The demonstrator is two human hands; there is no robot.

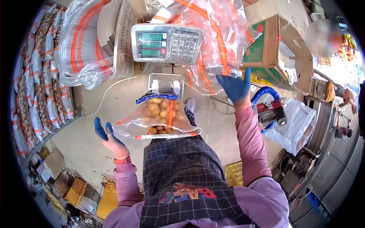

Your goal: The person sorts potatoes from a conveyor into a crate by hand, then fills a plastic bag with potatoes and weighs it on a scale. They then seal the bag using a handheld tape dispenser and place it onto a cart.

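We read the work as mid-way. The filled bag (161, 116) already lies on the scale pan (164, 80), packed with round brown items. A blue strip runs across its far end, and we can't tell if that end is sealed. The scale display (152, 42) is lit, but its digits are too small to read. Many packed bags (36, 79) stand in the rack (57, 131) at the left, so we judge that plenty is done. This bag is still on the pan and not in the rack.

The left hand (108, 136), blue-gloved, is spread wide and holds nothing. It sits just beside the bag's near-left corner, and we can't tell whether it touches. The bag overhangs the pan's near edge toward the apron (182, 167).

The right hand (235, 86) is well apart from the filled bag, past the pan's right edge. Its fingers are splayed against the hanging empty bags (218, 36), touching the plastic without closing on it. A box (264, 47) stands further right.
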